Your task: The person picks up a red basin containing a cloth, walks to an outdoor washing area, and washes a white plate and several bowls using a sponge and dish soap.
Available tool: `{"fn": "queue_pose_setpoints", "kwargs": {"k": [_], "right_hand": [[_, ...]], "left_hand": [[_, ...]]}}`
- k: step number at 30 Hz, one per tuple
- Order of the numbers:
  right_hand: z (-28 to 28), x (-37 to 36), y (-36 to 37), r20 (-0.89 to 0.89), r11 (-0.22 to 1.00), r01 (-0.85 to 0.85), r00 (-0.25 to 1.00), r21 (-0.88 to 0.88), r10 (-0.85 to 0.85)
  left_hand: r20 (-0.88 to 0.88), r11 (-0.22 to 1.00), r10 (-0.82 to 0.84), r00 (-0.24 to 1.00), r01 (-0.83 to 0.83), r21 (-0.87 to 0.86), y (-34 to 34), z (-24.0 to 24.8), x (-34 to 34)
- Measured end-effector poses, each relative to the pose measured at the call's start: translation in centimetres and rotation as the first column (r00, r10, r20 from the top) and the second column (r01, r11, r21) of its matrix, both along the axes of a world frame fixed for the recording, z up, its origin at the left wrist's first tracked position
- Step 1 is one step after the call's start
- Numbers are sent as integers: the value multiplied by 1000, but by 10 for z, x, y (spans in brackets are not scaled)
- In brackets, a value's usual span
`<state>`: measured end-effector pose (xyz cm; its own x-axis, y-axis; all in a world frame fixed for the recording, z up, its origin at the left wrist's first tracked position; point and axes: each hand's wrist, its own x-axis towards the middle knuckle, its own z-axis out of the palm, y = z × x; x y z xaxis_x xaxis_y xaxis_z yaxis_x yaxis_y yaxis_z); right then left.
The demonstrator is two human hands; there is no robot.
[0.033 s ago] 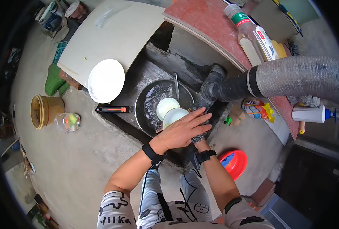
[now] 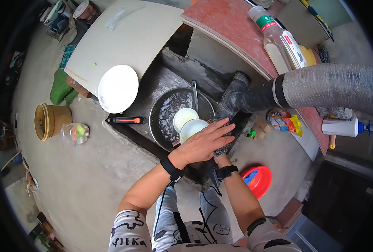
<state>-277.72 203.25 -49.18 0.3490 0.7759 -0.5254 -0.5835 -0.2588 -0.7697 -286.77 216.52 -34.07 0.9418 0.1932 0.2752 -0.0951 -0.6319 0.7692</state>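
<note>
My left hand [image 2: 201, 143] lies palm down with its fingers stretched out, crossing over my right hand. Most of my right hand [image 2: 223, 160] is hidden beneath it; a dark grey mesh scourer [image 2: 223, 148] shows there, apparently in its grip. Just beyond the left hand, two white bowls [image 2: 185, 119] [image 2: 193, 127] sit in a dark wok [image 2: 153, 126] of water. A metal utensil handle [image 2: 195, 93] leans on the wok's far rim. The wok's black and orange handle [image 2: 125, 120] points left.
A white plate [image 2: 118, 89] rests at the edge of a pale board [image 2: 131, 38]. A foil-wrapped pipe [image 2: 329, 86] runs to the right, below a large bottle [image 2: 281, 44]. A red basin [image 2: 261, 181] and a yellow bucket [image 2: 54, 122] stand on the floor.
</note>
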Motion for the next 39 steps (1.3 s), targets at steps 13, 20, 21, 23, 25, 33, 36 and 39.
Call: {"fn": "queue_pose_setpoints", "kwargs": {"k": [13,20,21,23,25,33,36,39], "right_hand": [[9,-5,-12,-125,992,-122,985,-45,116],[12,-1,-1,47,983,-175,983,-51,178],[27,-8,9,50,986,-105,992,-127,112],[20,-6,15,312,988,-137,938,-67,151],[31,-11,24,398,984,-166,900,-67,179],[20,-14,31,531,986,-153,831,-73,168],[34,-12,32,547,960,-255,790,-119,277],[43,-10,35,515,902,-401,746,-160,423]], "left_hand": [[252,745,666,702,-644,-174,-57,-39,46],[54,655,754,655,-741,-150,-65,-29,0],[-47,588,799,599,-796,-142,-68,-36,-17],[-413,201,756,508,-781,-592,-74,-65,-40],[-481,128,765,429,-833,-539,-78,-88,-62],[-422,778,342,840,-505,-374,-95,-95,-61],[-440,900,258,860,-380,-215,-81,-115,-66],[-322,942,289,902,-206,266,-56,-157,-101]]}}
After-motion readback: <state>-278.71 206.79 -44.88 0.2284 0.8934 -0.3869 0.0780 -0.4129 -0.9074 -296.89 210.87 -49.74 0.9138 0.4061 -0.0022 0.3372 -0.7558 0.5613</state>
